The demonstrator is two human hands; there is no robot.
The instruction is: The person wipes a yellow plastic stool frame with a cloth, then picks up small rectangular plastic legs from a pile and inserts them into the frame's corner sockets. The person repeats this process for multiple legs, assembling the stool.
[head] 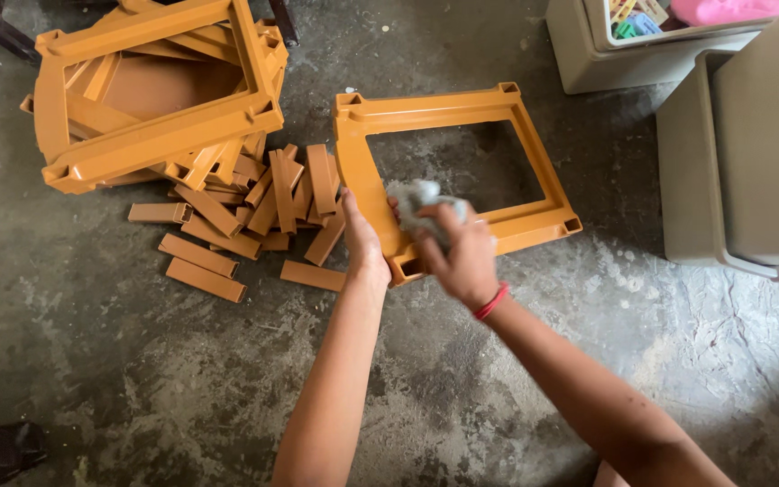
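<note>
the step in hand looks like wiping down an orange plastic frame [448, 113] that lies flat on the concrete floor [137, 361]; the right hand [462, 257], a red band at its wrist, has its fingers clamped on a crumpled grey cloth [421, 203] and presses it to the frame's near left corner; the left hand [362, 248] rests on the frame's left rail, fingers together and laid flat rather than gripping, seemingly to steady it; the next move likely calls for firm pressure along the rail while the other hand keeps the frame from sliding; to the left lie loose orange slats [245, 212] and a stack of frames [160, 90]; at upper right stand beige bins [732, 144], one holding small coloured packets [637, 16] and a pink bundle [728, 9]; their labels are too small to tell.
</note>
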